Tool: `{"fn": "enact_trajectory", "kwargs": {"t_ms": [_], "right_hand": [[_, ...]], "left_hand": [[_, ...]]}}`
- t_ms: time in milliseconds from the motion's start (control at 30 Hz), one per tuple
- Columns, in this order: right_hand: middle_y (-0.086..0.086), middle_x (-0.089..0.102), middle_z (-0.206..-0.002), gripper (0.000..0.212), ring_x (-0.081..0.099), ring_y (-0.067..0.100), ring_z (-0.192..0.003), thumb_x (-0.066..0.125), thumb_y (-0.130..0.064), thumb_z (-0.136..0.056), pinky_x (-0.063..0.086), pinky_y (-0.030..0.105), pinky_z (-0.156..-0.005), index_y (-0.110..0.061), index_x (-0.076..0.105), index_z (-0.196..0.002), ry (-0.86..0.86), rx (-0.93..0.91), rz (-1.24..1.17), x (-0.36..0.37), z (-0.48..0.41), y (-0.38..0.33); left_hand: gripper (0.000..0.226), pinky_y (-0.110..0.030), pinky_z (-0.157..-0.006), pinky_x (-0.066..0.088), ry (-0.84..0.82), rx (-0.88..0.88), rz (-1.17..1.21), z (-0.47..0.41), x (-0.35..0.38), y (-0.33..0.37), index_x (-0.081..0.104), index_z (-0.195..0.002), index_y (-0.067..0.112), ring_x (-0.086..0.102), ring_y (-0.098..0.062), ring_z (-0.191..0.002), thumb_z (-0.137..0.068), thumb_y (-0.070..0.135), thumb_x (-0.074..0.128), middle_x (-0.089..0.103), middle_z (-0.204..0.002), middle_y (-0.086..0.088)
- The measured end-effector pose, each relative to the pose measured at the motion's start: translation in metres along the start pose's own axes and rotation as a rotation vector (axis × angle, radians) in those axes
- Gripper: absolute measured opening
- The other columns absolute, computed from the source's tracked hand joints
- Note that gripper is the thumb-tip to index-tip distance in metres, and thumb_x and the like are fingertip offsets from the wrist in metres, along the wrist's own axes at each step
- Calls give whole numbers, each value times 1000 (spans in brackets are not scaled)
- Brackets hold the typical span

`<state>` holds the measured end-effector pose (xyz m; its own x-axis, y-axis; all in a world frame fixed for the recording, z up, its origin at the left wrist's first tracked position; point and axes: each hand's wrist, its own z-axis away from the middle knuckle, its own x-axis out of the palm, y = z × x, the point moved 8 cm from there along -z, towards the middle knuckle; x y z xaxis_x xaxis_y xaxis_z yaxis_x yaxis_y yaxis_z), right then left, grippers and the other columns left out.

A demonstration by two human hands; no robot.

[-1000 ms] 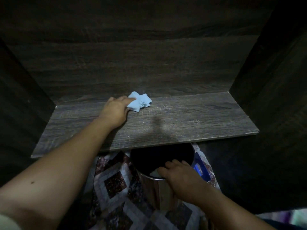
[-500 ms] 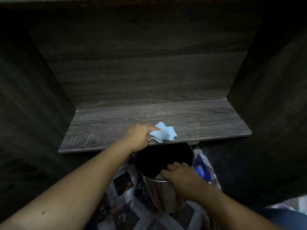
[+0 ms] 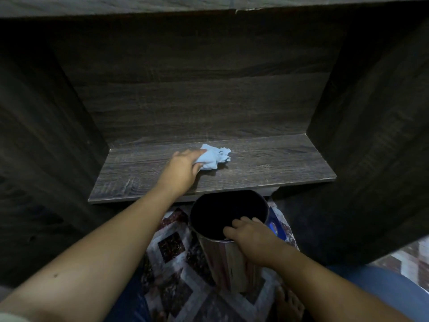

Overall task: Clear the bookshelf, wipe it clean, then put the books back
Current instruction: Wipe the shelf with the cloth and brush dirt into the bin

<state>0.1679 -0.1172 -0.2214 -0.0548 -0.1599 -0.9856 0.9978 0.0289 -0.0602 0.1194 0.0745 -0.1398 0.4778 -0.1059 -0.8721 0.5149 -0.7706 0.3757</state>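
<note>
The left hand (image 3: 183,168) clutches the cloth (image 3: 214,156) on the shelf (image 3: 267,163), toward its back edge. The right hand (image 3: 250,235) grips the bin (image 3: 222,256) rim below the front edge. Swept dust could miss the bin, or a pull might tip it.

Dark wood-grain bookshelf (image 3: 197,89) fills view. Landmark: shelf board (image 3: 267,163). Back panel rises behind it. Left side panel (image 3: 46,135) and right side panel (image 3: 371,135) flank it. Upper board (image 3: 139,5) overhead. Below board's front edge, geometric patterned rug (image 3: 171,247) on floor. Far lower right of board, pale floor patch (image 3: 413,256). Light dim, brightest on board.
</note>
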Motion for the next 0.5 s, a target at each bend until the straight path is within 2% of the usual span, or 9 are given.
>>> {"fn": "enact_trajectory", "kwargs": {"t_ms": [67,167,267,400,500], "right_hand": [[9,50,-123,43,44,29,-115,45,-6,-92,32,38,-90,-19,43,-134,-5,0,-9,1,-1,1],[9,50,-121,42,45,29,-113,46,-8,-92,32,37,-88,-20,44,-132,-10,9,-15,4,-4,3],[10,50,-122,42,44,30,-114,46,-8,-92,33,39,-89,-20,43,-133,-25,7,-5,5,-5,3],[10,49,-123,42,43,29,-116,45,-8,-92,33,39,-92,-19,43,-133,-41,-9,8,6,-5,-2],[11,49,-123,42,43,30,-116,45,-8,-92,33,39,-93,-19,44,-133,-58,-14,16,5,-1,-8]], "left_hand": [[42,-37,-97,36,-24,-29,-95,2,14,-9,56,-134,22,57,-36,-106,-92,22,61,64,-120,-11],[46,-44,-96,37,-158,-207,-323,16,37,-28,42,-142,39,47,-35,-116,-96,47,46,53,-132,-5],[49,-45,-87,43,-151,-181,-387,27,47,-22,41,-142,36,48,-36,-107,-96,52,42,51,-124,-12],[47,-40,-83,48,-225,-24,-296,37,55,4,48,-138,28,55,-34,-103,-96,50,44,53,-118,-10],[35,-30,-81,43,-420,69,-10,44,51,18,63,-121,26,59,-27,-100,-94,45,53,59,-107,-5]]}}
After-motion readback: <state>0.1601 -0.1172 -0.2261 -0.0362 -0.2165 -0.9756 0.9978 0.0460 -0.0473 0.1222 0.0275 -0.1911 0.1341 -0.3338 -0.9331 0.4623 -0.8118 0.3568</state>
